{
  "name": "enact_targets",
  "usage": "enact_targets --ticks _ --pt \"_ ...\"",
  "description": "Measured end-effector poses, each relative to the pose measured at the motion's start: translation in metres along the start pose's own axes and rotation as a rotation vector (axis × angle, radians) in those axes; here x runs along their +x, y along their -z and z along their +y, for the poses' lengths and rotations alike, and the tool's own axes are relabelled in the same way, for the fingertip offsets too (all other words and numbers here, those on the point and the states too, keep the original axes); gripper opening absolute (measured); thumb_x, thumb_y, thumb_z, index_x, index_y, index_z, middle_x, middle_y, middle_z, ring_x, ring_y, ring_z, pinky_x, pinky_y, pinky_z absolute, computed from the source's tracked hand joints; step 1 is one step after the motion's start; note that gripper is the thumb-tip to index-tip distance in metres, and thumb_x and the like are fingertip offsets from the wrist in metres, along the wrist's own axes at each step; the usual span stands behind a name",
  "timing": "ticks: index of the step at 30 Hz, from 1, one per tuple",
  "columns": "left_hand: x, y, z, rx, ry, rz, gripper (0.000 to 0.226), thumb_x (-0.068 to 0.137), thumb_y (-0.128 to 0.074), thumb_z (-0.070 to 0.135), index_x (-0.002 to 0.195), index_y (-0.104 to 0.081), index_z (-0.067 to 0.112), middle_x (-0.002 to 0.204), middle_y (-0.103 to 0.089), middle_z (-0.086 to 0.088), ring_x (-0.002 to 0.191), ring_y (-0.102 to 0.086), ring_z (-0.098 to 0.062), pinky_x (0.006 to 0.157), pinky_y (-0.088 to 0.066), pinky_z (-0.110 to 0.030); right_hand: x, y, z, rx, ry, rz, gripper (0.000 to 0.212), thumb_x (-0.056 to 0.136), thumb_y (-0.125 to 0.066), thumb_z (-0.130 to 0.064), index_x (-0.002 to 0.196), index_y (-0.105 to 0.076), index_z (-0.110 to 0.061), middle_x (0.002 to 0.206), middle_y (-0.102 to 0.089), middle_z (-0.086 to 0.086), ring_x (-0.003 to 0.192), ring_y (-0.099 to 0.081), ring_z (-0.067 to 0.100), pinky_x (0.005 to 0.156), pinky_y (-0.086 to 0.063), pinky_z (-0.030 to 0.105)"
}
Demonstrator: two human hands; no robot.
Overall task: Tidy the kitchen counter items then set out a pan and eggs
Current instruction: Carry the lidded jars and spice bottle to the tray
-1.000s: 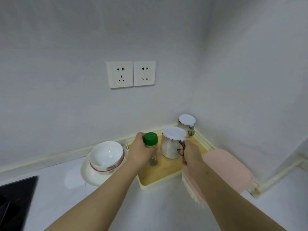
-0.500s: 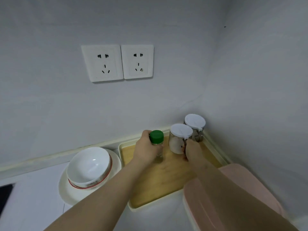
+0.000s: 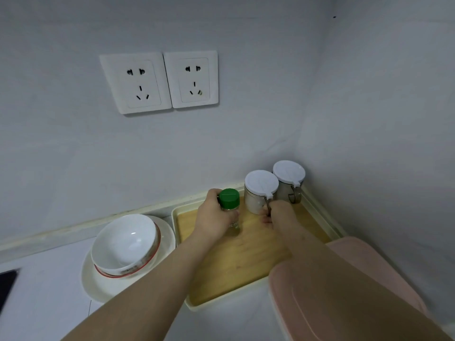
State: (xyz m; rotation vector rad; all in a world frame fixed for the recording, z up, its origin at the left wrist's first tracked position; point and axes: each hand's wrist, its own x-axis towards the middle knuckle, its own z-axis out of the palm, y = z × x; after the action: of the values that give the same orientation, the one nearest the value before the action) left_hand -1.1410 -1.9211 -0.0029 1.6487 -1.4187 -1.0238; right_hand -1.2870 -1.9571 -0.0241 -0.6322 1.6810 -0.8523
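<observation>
A wooden tray (image 3: 246, 262) with a cream rim lies in the counter corner. My left hand (image 3: 214, 216) grips a clear spice bottle with a green cap (image 3: 229, 198), standing upright at the tray's back. My right hand (image 3: 278, 214) holds the metal handle of a glass jar with a white lid (image 3: 261, 187), set down at the tray's back right. A second white-lidded jar (image 3: 288, 174) stands right behind it in the corner, touching or nearly touching it.
A white bowl with a red band (image 3: 124, 244) sits on a white plate (image 3: 98, 284) left of the tray. A pink lidded box (image 3: 344, 291) lies under my right forearm. Two wall sockets (image 3: 160, 81) hang above. A black hob corner (image 3: 7, 284) shows at far left.
Both hands carried the bottle and jar further back on the tray; the jar now sits next to the corner jar. The camera has moved closer.
</observation>
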Motion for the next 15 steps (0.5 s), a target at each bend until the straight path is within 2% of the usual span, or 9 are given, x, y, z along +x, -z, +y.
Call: enact_targets --ticks 5,8,12,14,15 --pt "0.003 0.001 -0.003 -0.005 0.002 0.007 0.047 0.079 -0.070 0.007 0.120 -0.047 0.011 0.099 -0.054 0.001 0.091 -0.054 -0.019 0.079 -0.044 -0.028 0.006 -0.003 -0.002 0.068 0.024 0.001 0.030 0.094 -0.037 0.000 0.066 -0.045 -0.007 0.065 -0.046 0.007 0.053 -0.043 0.017 0.050 -0.037 0.025" --pt "0.005 0.002 -0.003 -0.005 0.004 0.009 0.046 0.079 -0.070 0.006 0.119 -0.047 0.011 0.099 -0.054 0.001 0.090 -0.054 -0.019 0.078 -0.044 -0.028 0.007 -0.003 0.001 -0.002 0.139 -0.014 0.029 0.094 -0.038 -0.003 0.066 -0.046 -0.011 0.065 -0.046 0.004 0.053 -0.044 0.013 0.048 -0.037 0.023" --pt "0.004 0.009 -0.005 0.027 -0.013 0.020 0.047 0.079 -0.069 0.006 0.120 -0.046 0.013 0.099 -0.055 -0.001 0.088 -0.054 -0.019 0.076 -0.043 -0.027 0.005 -0.002 -0.001 -0.115 0.193 0.014 0.032 0.093 -0.038 -0.003 0.064 -0.041 -0.014 0.065 -0.043 0.003 0.054 -0.041 0.014 0.049 -0.036 0.023" --pt "0.004 0.018 -0.005 0.077 -0.041 0.043 0.051 0.079 -0.070 0.007 0.122 -0.044 0.015 0.101 -0.055 -0.002 0.088 -0.053 -0.020 0.074 -0.041 -0.024 -0.001 0.000 -0.001 -0.206 0.244 0.079 0.030 0.090 -0.039 0.001 0.064 -0.042 -0.011 0.069 -0.042 0.004 0.056 -0.038 0.018 0.050 -0.031 0.023" --pt "0.005 0.024 -0.004 0.109 -0.054 0.054 0.053 0.079 -0.070 0.009 0.124 -0.042 0.016 0.101 -0.055 -0.002 0.088 -0.052 -0.020 0.075 -0.040 -0.024 -0.004 0.001 0.000 -0.227 0.274 0.137 0.023 0.088 -0.040 0.004 0.069 -0.044 -0.008 0.078 -0.042 0.005 0.062 -0.037 0.022 0.051 -0.030 0.023"
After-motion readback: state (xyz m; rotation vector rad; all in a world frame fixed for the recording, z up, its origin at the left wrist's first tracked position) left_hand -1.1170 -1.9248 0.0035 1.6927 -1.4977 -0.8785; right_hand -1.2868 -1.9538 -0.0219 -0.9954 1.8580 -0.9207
